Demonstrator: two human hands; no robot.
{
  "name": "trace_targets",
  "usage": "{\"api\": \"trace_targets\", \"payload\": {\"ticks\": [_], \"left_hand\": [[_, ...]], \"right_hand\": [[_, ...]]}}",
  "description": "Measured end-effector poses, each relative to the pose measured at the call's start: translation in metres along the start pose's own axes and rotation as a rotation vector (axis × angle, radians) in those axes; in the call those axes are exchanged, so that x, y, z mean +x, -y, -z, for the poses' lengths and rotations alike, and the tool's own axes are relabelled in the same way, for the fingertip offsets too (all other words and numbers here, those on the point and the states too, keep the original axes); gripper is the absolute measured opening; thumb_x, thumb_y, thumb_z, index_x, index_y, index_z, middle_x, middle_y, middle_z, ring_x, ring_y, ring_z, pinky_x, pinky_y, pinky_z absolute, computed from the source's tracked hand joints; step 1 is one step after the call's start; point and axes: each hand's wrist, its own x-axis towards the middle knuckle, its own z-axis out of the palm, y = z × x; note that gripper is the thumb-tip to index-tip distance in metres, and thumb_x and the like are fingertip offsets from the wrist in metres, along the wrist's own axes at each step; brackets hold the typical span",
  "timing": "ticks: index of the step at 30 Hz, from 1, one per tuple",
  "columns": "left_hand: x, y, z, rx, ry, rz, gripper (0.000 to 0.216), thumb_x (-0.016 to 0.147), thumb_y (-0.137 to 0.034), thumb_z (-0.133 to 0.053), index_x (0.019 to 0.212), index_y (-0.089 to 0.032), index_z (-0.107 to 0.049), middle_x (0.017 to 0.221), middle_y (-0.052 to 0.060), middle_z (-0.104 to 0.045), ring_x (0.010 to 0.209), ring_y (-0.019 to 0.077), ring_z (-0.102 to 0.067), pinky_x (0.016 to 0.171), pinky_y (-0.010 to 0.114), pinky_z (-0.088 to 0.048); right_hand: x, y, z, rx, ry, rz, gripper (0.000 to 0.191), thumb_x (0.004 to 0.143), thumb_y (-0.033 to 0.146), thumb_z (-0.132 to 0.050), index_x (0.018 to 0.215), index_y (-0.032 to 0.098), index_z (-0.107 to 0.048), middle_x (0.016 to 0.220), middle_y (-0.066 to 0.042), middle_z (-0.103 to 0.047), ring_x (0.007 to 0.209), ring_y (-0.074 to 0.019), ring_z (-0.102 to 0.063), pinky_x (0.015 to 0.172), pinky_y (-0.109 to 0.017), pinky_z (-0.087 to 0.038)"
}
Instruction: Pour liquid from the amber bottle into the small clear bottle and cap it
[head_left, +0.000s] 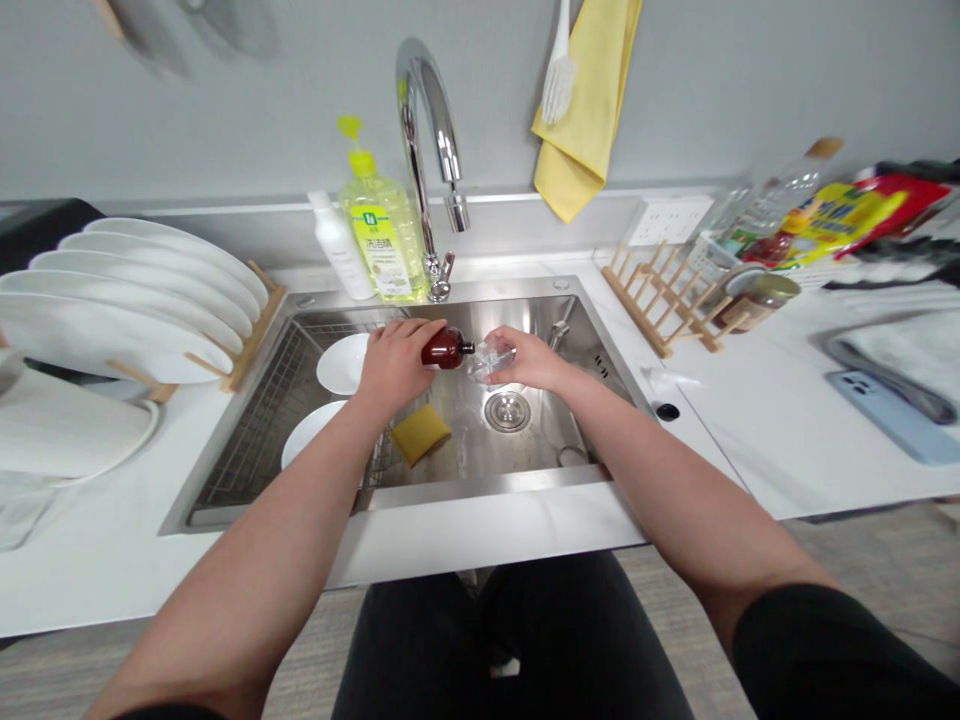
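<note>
Over the steel sink (480, 487), my left hand (394, 362) is wrapped round a small brown bottle (445, 349) held on its side, its black neck pointing right. My right hand (529, 358) is closed on a small clear glass container (491, 360) right at the bottle's mouth. Both hands hover above the drain (507, 410). A yellow sponge (420, 434) lies on the sink floor just below my left hand.
Two white plates (339, 365) lie on a wire rack in the sink's left half. White plates (127, 290) stand in a wooden rack at left. Behind the sink are the tap (431, 150), dish soap (379, 225) and a white bottle (337, 245). An empty wooden rack (660, 300), jars and a phone (896, 415) sit at right.
</note>
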Motion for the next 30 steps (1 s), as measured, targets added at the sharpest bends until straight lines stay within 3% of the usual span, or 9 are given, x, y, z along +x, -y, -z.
{"api": "trace_targets", "payload": {"ticks": [30], "left_hand": [[-0.0006, -0.0016, 0.0017, -0.007, 0.002, 0.005, 0.077, 0.089, -0.018, -0.070, 0.164, -0.033, -0.064, 0.161, 0.008, -0.072, 0.148, 0.0385, -0.062, 0.122, 0.056, -0.042]], "right_hand": [[0.0007, -0.0040, -0.0010, 0.013, -0.005, 0.005, 0.066, 0.059, 0.036, -0.106, 0.117, 0.026, -0.075, 0.114, -0.004, -0.082, 0.108, -0.0296, -0.077, 0.103, -0.046, -0.058]]}}
